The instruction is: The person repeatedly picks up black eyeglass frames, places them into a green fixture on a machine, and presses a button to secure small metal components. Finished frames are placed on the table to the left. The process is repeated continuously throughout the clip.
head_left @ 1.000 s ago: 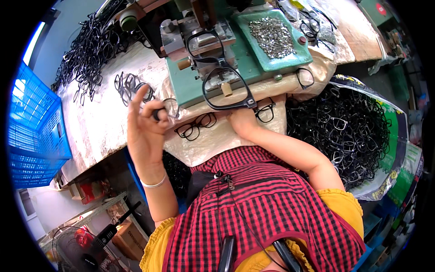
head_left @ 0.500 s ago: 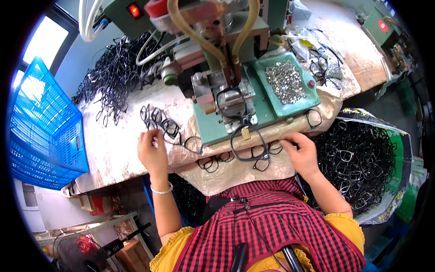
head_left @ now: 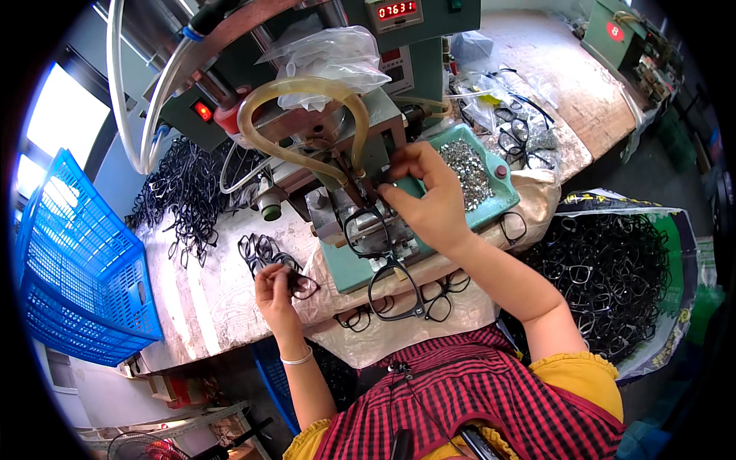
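A black eyeglass frame sits in the press machine, one rim up under the metal tooling and the other hanging toward me. My right hand is raised to the tooling, thumb and forefinger bent together beside the two hose ends. Whatever those fingertips pinch is too small to make out. Left of the machine base, my left hand has its fingers closed on another eyeglass frame. More loose frames lie just beyond that hand. Several frames rest along the cloth at the table's front edge.
A green tray of small metal parts stands right of the tooling. Blue baskets are at far left, near a heap of black frames. A large sack full of frames stands at right. Curved hoses hang over the machine.
My right hand has gone from the front table edge up to the machine's tooling. My left hand stays by the loose frames, now closed on one. The whole view has shifted.
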`<state>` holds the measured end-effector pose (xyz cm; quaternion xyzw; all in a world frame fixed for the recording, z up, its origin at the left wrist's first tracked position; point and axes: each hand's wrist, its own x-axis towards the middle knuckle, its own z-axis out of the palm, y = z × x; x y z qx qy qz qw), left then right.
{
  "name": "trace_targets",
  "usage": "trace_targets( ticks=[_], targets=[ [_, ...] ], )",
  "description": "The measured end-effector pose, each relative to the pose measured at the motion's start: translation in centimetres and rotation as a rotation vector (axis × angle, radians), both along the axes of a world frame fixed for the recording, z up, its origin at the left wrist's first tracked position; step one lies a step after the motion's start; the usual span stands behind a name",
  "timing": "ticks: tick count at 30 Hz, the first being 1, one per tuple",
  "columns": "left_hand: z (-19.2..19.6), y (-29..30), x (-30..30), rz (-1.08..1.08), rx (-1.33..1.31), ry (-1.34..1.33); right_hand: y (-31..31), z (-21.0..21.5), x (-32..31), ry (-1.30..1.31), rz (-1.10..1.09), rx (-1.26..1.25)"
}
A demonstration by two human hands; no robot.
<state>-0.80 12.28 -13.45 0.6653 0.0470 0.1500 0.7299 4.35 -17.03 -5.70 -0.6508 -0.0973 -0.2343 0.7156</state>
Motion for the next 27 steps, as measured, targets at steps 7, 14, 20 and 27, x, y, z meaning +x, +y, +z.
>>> trace_targets(
  ticks=[7, 14, 20, 27],
  targets=[
    [10.8, -4.9, 1.3, -0.228, -0.109, -0.719, 1.0, -0.7, -0.1, 0.091, 0.097, 0.098],
    [14.5, -8.4, 3.7, -0.063, 0.190, -0.753, 1.7, 1.9, -2.3, 0.125, 0.121, 0.122],
    [10.2, -9.4, 0.8, -0.317, 0.662, -0.868, -4.7, -1.5, -0.5, 0.008, -0.193, -0.608],
    [9.4, -11.0, 1.4, -0.391, 0.872, -0.983, -10.2, -8.5, 0.6, 0.042, -0.584, -1.015]
  ],
)
